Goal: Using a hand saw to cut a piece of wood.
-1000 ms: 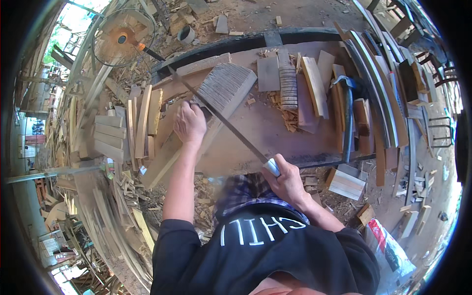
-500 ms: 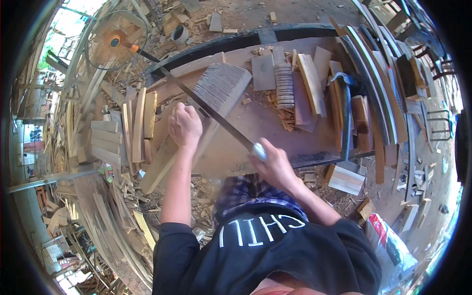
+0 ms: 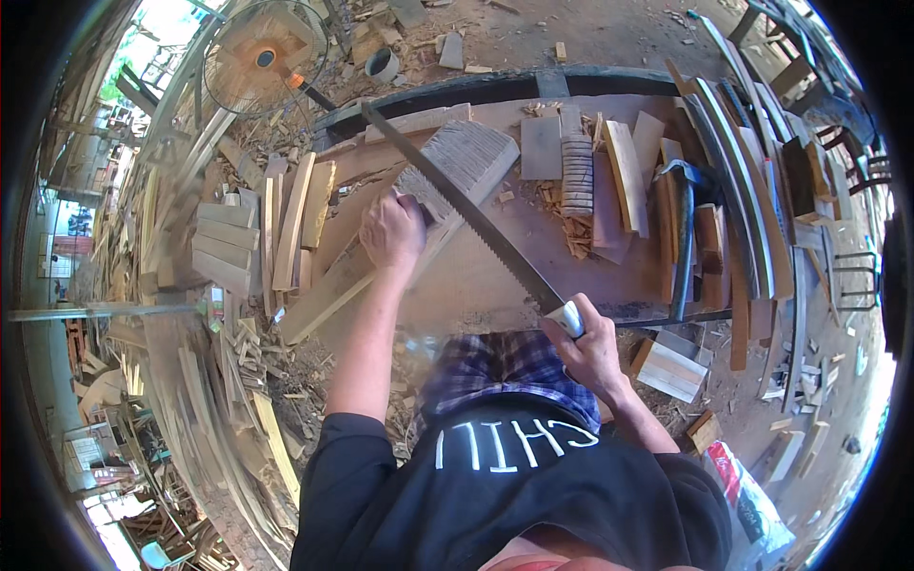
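My right hand (image 3: 588, 347) is closed round the white handle of a handsaw (image 3: 464, 202). The long toothed blade slants up to the left, passing over a thick wooden block (image 3: 466, 150) whose top is scored with many close lines. Near the lower left end of that block, my left hand (image 3: 392, 231) is curled into a closed grip. A small dark shape shows at its fingers, but what they hold is hidden. Beneath the left hand, a long pale board (image 3: 328, 306) slants down to the left.
The workbench (image 3: 486, 271) carries a ridged wooden piece (image 3: 577, 176), upright boards and a hammer (image 3: 682, 238) at the right. Long strips (image 3: 738, 181) lie beyond it. A fan (image 3: 266, 59) stands at the back left. Wood scraps cover the floor, with a plastic bag (image 3: 750, 504) at lower right.
My right hand has drawn the saw back, down and to the right, so more toothed blade shows. My left hand stays by the block. The whole view has shifted slightly.
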Demonstrator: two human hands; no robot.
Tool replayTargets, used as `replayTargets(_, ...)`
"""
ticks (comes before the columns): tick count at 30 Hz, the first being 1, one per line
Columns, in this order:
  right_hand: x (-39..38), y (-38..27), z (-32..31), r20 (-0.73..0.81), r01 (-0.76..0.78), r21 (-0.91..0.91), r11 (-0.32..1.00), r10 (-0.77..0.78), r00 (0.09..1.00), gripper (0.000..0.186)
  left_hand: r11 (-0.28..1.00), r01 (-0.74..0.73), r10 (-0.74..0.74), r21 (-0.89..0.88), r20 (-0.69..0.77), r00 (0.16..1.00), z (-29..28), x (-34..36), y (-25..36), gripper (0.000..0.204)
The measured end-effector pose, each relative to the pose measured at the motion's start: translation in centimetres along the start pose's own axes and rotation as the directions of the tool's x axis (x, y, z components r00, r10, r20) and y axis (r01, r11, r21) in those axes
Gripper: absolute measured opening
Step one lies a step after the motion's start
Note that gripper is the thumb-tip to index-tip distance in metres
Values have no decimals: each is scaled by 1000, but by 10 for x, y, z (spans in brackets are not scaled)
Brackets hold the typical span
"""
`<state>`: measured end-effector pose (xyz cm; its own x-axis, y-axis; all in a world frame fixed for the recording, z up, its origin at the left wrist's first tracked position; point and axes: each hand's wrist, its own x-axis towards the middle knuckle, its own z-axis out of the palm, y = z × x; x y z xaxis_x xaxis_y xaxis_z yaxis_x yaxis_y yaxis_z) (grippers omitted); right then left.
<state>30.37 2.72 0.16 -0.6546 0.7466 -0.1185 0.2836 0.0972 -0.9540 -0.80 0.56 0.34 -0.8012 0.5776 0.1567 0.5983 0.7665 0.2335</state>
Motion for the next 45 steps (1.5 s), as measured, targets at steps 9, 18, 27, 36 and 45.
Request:
replayTargets(9,-2,-13,19,-20,-68,32,997,69,997,21,998,-17,16,-54,-8,1000,3,1,8,34)
replayTargets(18,41,-9,59,-13,50,95,994,-49,999,27,997,-76,76,-3,-29,997,25,3,-24,33)
replayTargets(27,48,-9,63,-38,60,102,993,-56,998,29,992,-124,124,-4,-27,992,12,-2,-8,32)
replayTargets(36,4,18,23,-89,54,121,991,-43,995,25,994,-113,113,-5,-36,993,8,-4,-5,32)
replayTargets(45,13,19,-32,-514,75,-417,906,-304,802,25,994,-111,112,24,-64,992,12,-3,-3,32)
